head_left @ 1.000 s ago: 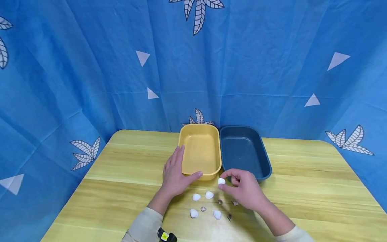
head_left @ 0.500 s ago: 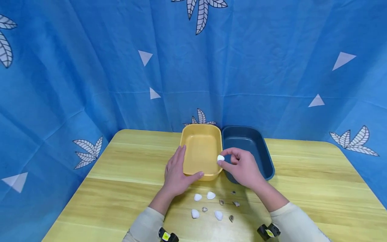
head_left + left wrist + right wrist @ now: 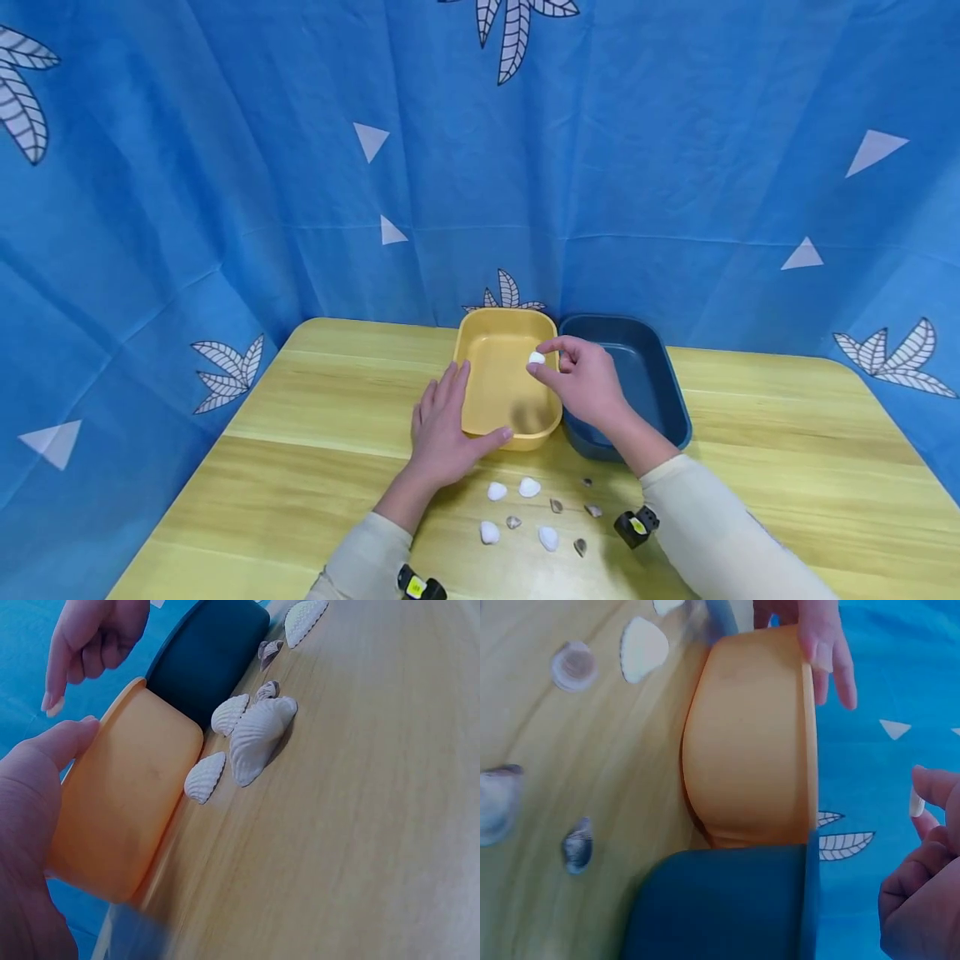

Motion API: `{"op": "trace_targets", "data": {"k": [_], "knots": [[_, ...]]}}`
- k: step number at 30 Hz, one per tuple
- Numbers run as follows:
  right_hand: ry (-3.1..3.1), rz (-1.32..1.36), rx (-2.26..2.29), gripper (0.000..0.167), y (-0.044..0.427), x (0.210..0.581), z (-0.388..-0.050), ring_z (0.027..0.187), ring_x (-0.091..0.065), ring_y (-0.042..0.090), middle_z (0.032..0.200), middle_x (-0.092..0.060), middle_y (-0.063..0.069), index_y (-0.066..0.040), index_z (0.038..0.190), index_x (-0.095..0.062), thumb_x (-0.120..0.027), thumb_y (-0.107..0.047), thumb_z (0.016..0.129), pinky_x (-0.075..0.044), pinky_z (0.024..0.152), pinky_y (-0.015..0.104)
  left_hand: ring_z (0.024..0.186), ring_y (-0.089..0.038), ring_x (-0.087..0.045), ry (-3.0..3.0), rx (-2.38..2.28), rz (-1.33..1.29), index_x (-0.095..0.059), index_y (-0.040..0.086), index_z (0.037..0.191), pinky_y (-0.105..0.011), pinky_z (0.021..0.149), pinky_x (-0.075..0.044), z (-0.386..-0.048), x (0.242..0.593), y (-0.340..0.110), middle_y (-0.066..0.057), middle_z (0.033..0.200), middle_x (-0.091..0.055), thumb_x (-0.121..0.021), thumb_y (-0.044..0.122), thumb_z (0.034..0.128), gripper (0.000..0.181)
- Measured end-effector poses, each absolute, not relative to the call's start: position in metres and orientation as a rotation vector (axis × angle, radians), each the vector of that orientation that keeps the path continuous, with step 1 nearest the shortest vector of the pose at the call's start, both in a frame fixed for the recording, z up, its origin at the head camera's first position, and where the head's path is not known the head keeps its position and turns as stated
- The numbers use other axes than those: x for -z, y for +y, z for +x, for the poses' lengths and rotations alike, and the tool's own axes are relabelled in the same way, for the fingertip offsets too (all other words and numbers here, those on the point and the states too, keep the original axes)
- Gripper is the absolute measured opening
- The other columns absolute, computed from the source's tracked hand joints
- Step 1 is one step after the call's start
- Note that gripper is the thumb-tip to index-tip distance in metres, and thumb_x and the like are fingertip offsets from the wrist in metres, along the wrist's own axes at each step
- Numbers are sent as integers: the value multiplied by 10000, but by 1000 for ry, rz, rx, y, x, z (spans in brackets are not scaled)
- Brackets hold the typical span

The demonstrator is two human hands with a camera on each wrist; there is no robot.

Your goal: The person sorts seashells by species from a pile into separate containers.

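My right hand (image 3: 588, 385) pinches a small white seashell (image 3: 536, 357) between thumb and index finger, over the right side of the yellow plastic bin (image 3: 491, 379). The shell shows edge-on in the right wrist view, above the bin's rim. At the bin's front left corner lies my left hand (image 3: 441, 437), its fingers extended along the left side and its thumb on the front rim. In the left wrist view that thumb touches the rim, while the right hand hangs beyond it. Inside the yellow bin only a shadow shows on the floor.
A dark blue bin (image 3: 637, 379) stands against the yellow one's right side. In front of both, several white shells (image 3: 548, 537) and several small brown shells (image 3: 581, 547) lie scattered on the wooden table (image 3: 315, 450). A blue patterned curtain (image 3: 480, 167) hangs behind the table.
The right hand has carried the white shell up and forward, from in front of the bins to above the yellow bin. The left hand keeps its place on the bin; the view has shifted slightly.
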State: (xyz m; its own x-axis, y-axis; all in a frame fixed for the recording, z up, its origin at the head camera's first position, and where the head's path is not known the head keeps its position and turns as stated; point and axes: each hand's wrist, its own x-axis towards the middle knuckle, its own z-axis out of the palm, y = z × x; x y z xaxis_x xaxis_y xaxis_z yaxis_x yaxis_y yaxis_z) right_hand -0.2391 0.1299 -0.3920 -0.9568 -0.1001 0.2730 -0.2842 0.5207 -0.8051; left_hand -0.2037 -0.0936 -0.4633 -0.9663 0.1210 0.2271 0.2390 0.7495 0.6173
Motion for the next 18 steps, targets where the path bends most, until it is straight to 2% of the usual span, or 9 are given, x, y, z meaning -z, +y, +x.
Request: {"op": "trace_targets", "data": {"k": [18], "knots": [[-2614, 143, -1426, 288, 126, 408, -283, 548, -417, 242, 636, -376, 42, -89, 1119, -708, -775, -261, 898, -316, 476, 285, 1474, -420, -70, -2794, 997, -283, -98, 272, 1623, -656, 1111, -42, -203, 461, -94, -4, 1664, -94, -710, 669, 782, 1114]]}}
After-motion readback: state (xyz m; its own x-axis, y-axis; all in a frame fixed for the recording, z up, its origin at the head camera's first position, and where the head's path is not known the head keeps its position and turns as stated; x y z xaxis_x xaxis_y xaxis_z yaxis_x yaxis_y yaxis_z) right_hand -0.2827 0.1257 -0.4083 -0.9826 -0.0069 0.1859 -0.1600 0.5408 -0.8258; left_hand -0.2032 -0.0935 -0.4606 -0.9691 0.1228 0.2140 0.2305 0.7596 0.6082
